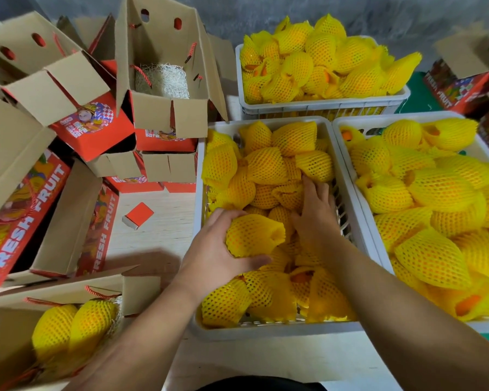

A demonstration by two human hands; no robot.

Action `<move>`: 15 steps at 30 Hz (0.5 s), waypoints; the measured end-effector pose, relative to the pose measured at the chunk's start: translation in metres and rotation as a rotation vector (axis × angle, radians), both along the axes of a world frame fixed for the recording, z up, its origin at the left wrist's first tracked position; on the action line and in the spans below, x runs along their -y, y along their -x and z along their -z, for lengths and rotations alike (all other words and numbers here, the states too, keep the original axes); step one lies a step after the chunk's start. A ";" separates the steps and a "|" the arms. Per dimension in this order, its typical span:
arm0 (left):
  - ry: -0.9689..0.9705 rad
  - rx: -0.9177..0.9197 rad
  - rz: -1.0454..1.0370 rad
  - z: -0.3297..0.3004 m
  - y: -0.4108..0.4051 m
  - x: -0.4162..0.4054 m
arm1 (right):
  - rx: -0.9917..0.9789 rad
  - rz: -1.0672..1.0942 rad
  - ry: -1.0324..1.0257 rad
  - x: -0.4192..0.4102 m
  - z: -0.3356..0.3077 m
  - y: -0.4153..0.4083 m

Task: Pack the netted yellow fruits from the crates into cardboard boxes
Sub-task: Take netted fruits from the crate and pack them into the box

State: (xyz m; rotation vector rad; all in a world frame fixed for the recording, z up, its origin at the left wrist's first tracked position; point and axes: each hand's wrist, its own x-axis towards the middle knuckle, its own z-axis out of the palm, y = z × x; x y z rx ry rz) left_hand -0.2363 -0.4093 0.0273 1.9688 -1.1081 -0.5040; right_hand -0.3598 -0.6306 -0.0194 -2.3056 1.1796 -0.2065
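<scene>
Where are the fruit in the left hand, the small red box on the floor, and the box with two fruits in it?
Held fruit (pixel 253 235), head view, netted middle.
Small red box (pixel 138 215), head view, red top.
Part-filled box (pixel 140 292), head view, cardboard flap.

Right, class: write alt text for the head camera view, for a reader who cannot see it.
The left hand grips a netted yellow fruit in the middle white crate, while the right hand reaches among others. An open cardboard box at lower left holds two fruits.

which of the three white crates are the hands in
The middle white plastic crate, nearest the person. The left hand grips a yellow netted fruit there; the other two crates are untouched.
</scene>
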 end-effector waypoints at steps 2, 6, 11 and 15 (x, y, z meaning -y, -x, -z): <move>0.028 -0.046 -0.028 -0.002 0.000 -0.002 | -0.108 0.001 0.031 0.007 0.003 -0.009; 0.132 -0.164 -0.101 -0.002 -0.003 -0.005 | -0.167 0.011 0.056 0.014 0.005 -0.009; 0.066 -0.095 -0.100 0.002 -0.007 -0.006 | 0.080 0.043 0.027 -0.015 -0.014 0.016; 0.195 -0.236 -0.214 -0.004 -0.009 -0.005 | 0.407 0.073 -0.295 -0.069 -0.050 0.021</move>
